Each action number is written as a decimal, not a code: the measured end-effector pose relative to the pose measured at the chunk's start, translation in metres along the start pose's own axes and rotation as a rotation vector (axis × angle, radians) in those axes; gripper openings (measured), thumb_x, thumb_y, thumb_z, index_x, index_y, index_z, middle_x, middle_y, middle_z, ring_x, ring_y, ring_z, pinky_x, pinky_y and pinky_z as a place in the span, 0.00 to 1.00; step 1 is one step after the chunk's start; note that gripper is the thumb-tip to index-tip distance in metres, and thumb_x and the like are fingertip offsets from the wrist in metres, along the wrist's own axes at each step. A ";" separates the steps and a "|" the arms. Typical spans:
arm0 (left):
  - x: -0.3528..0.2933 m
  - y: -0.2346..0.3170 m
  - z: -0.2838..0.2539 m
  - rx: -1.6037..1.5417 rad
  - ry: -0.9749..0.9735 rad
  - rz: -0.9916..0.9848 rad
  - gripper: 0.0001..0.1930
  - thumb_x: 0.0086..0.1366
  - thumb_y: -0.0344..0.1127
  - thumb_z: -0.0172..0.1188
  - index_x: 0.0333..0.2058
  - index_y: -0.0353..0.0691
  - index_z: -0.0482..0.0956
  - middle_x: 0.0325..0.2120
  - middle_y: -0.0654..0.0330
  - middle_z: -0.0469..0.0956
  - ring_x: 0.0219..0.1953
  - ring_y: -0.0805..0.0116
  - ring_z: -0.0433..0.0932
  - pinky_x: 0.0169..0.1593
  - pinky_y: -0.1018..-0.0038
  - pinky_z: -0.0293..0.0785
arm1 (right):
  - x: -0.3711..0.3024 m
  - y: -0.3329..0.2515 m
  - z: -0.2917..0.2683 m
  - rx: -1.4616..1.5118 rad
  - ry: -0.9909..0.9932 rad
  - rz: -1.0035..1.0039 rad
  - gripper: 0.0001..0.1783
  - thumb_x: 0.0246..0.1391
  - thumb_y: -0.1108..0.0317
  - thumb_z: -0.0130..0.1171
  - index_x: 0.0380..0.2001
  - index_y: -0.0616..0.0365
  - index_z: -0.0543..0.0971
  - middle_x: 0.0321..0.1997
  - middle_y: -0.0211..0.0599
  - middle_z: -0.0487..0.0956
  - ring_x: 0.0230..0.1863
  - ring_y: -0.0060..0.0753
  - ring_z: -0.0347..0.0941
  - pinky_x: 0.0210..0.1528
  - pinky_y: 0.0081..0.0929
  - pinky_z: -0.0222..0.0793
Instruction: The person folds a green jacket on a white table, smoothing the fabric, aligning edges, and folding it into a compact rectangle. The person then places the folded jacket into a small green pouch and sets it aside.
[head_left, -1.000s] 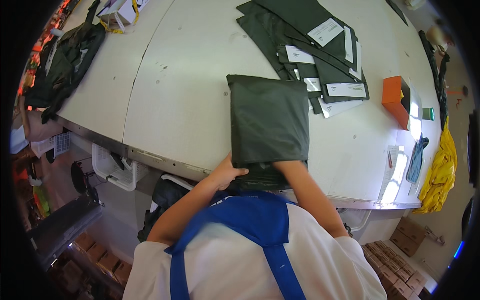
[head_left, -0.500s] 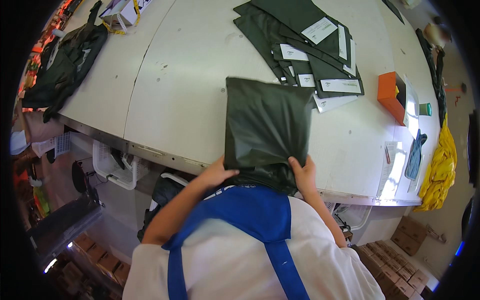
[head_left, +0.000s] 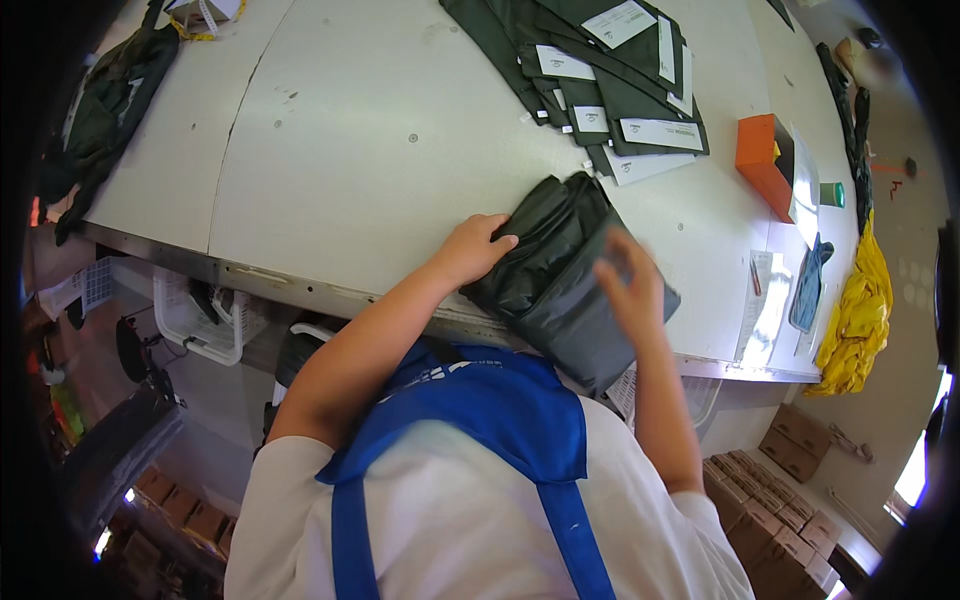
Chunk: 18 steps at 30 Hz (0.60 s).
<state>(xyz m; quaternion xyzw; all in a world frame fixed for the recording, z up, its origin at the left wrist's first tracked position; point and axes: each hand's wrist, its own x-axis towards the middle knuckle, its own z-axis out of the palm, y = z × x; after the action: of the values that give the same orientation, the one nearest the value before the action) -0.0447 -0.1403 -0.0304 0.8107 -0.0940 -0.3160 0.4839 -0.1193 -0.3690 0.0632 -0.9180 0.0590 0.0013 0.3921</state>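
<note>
Dark green, almost black plastic makes up the shiny bag [head_left: 570, 290] that lies between the two hands, at the table's near edge; from the left hand [head_left: 480, 248] it stretches off rightward and toward the body, and from the right hand [head_left: 632, 290] it spreads beneath and to the left. Its outline is roughly square and turned cornerwise, so no long axis stands out; a fold slants across it, from just beside the right fingers down toward the body. The left hand is at the bag's upper-left edge, thumb laid on the plastic, but its other fingers are partly hidden and I cannot tell whether they pinch it; the right hand is unclosed, fingers spread and blurred, over the opposite half, and whether it touches is unclear. On the left hand's side the film is crumpled and glossy; under the right it is smoother, greyer in sheen. Beyond both hands, on the hard white table [head_left: 340, 150], fans a pile of flat dark bags [head_left: 625, 65] with white rectangular labels [head_left: 660, 132]; farther right of the right hand stands an orange box [head_left: 757, 160], open-sided.
</note>
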 end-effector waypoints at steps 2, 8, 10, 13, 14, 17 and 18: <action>0.005 0.003 0.010 -0.007 -0.045 0.007 0.27 0.61 0.45 0.56 0.54 0.30 0.69 0.49 0.42 0.73 0.51 0.50 0.73 0.56 0.65 0.67 | 0.047 0.047 0.004 -0.256 0.085 -0.091 0.29 0.46 0.64 0.65 0.52 0.60 0.72 0.47 0.46 0.75 0.51 0.44 0.71 0.53 0.34 0.66; 0.008 0.036 0.015 0.034 -0.154 0.025 0.33 0.55 0.47 0.63 0.55 0.32 0.68 0.50 0.42 0.72 0.53 0.48 0.71 0.57 0.64 0.65 | 0.058 0.081 0.014 0.015 -0.023 0.254 0.31 0.40 0.62 0.69 0.49 0.62 0.72 0.46 0.45 0.75 0.51 0.43 0.71 0.53 0.36 0.66; 0.010 0.035 0.027 0.138 -0.119 0.103 0.33 0.53 0.44 0.64 0.55 0.33 0.68 0.49 0.42 0.72 0.53 0.48 0.70 0.57 0.63 0.65 | 0.054 0.084 0.014 -0.113 -0.031 0.243 0.28 0.40 0.64 0.68 0.46 0.61 0.73 0.44 0.44 0.76 0.49 0.42 0.72 0.52 0.35 0.67; 0.004 0.038 0.034 0.003 -0.220 0.171 0.30 0.51 0.36 0.62 0.55 0.35 0.68 0.47 0.44 0.74 0.50 0.48 0.72 0.55 0.63 0.67 | 0.051 0.089 0.008 -0.004 -0.080 0.298 0.23 0.42 0.68 0.67 0.44 0.61 0.74 0.40 0.40 0.77 0.43 0.36 0.73 0.50 0.30 0.67; 0.000 0.039 0.034 -0.059 -0.265 0.182 0.30 0.51 0.35 0.61 0.55 0.35 0.68 0.47 0.45 0.74 0.50 0.48 0.73 0.55 0.64 0.67 | 0.051 0.090 0.006 0.084 -0.106 0.327 0.22 0.42 0.70 0.66 0.43 0.62 0.75 0.38 0.38 0.77 0.42 0.33 0.74 0.49 0.27 0.68; -0.001 0.030 0.052 -0.211 -0.276 0.143 0.31 0.53 0.37 0.62 0.55 0.33 0.65 0.46 0.43 0.74 0.49 0.48 0.74 0.53 0.64 0.68 | 0.051 0.090 -0.004 0.265 -0.213 0.411 0.18 0.45 0.75 0.62 0.43 0.63 0.75 0.34 0.32 0.76 0.37 0.25 0.72 0.45 0.21 0.67; -0.001 0.033 0.057 -0.254 -0.289 0.099 0.31 0.54 0.38 0.63 0.55 0.33 0.65 0.46 0.42 0.74 0.49 0.48 0.74 0.53 0.64 0.68 | 0.051 0.086 -0.006 0.288 -0.232 0.412 0.17 0.46 0.76 0.61 0.42 0.64 0.75 0.33 0.30 0.76 0.36 0.23 0.71 0.44 0.20 0.67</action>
<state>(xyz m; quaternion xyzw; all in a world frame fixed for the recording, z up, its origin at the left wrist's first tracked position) -0.0746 -0.1983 -0.0208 0.6837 -0.1615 -0.4144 0.5786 -0.0779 -0.4378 0.0027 -0.8152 0.1985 0.1779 0.5142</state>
